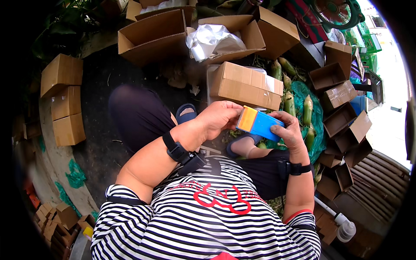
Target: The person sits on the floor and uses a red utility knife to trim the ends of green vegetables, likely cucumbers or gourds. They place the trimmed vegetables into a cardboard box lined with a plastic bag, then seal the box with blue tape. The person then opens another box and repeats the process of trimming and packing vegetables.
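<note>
My right hand is shut on the blue body of a blue and yellow tape dispenser, its thumb on the near face. At the dispenser's yellow, toothed end is my left hand, with its fingers bent; the fingertips are partly hidden, and whether they grip tape cannot be told. Just beyond both hands sits a closed cardboard box with clear tape on its top, resting on a pale tray or scale.
Open cardboard boxes stand ahead, one holding clear plastic film. Green-husked stalks lie on green plastic at the right, beside more open cartons. Three closed boxes form a row at the left. A fan is at upper right.
</note>
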The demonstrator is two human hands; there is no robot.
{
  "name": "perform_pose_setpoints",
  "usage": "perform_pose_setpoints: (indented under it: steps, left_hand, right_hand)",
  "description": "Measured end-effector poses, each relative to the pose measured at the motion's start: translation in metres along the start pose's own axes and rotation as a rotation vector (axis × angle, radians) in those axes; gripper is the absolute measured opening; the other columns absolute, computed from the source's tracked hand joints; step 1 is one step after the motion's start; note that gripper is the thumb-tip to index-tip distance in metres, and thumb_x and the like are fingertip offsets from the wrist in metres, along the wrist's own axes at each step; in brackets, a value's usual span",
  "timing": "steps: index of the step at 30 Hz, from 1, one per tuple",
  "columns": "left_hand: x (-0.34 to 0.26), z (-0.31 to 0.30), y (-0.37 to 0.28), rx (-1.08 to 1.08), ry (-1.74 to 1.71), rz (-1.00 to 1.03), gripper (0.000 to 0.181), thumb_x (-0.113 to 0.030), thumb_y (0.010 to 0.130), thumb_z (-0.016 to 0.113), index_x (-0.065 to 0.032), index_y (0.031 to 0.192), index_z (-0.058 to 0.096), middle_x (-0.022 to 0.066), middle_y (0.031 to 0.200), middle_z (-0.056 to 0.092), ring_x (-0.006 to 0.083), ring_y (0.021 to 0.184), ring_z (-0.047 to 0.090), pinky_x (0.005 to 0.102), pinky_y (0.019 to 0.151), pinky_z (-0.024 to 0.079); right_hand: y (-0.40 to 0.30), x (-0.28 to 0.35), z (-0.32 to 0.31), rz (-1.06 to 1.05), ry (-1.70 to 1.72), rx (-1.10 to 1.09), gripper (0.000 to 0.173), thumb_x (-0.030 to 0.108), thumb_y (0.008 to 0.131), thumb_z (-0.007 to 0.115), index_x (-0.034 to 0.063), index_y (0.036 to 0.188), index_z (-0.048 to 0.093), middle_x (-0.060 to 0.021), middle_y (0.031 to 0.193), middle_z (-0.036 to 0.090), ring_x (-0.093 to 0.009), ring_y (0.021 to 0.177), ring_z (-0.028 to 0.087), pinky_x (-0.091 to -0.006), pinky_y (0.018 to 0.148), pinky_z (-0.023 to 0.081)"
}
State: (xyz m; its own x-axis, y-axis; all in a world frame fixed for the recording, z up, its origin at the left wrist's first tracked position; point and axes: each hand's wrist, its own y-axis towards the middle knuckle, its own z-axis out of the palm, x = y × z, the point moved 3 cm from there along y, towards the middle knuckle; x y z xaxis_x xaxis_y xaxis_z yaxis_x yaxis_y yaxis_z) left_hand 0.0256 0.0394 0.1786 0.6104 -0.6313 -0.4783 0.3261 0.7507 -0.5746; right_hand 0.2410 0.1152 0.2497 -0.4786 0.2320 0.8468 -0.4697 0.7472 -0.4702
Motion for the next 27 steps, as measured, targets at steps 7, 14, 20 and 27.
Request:
perform_pose_setpoints:
  steps: [7,14,20,27]
  left_hand:
    - [-0.040,-0.060,0.023,-0.289,0.069,0.154,0.007,-0.013,0.096,0.058,-0.0096,0.098,0.064,-0.0035,0.077,0.060,0.0072,0.064,0.053,0.0244,0.060,0.046]
    - [-0.087,-0.141,0.055,-0.819,0.367,0.286,0.011,-0.010,0.091,0.057,-0.0064,0.097,0.066,0.0004,0.082,0.062,0.0143,0.072,0.055,0.0292,0.067,0.046]
    - [-0.075,-0.168,0.072,-1.060,0.604,0.206,0.014,-0.007,0.086,0.056,-0.0050,0.094,0.067,0.0122,0.095,0.068,0.0238,0.090,0.064,0.0347,0.080,0.049]
    - [-0.040,-0.192,0.114,-1.164,0.630,0.134,0.013,-0.010,0.086,0.058,-0.0075,0.094,0.068,0.0143,0.098,0.069,0.0315,0.096,0.065,0.0387,0.084,0.050]
  right_hand:
    - [0.034,0.047,-0.011,-0.072,-0.325,-0.055,0.042,0.022,0.072,0.071,-0.0003,0.107,0.067,-0.0071,0.089,0.067,-0.013,0.083,0.060,-0.0293,0.084,0.049]
    - [0.098,0.065,-0.011,-0.181,-0.716,-0.137,0.046,0.032,0.070,0.069,0.0057,0.107,0.070,-0.0187,0.085,0.069,-0.028,0.079,0.068,-0.0366,0.079,0.053]
    - [0.129,0.082,0.028,-0.074,-0.948,-0.070,0.044,0.038,0.069,0.064,0.0117,0.104,0.072,-0.0197,0.089,0.069,-0.035,0.085,0.067,-0.0411,0.081,0.053]
    - [0.145,0.075,0.049,-0.033,-1.120,-0.038,0.042,0.040,0.072,0.063,0.0128,0.103,0.072,-0.0187,0.091,0.070,-0.036,0.088,0.067,-0.0436,0.083,0.053]
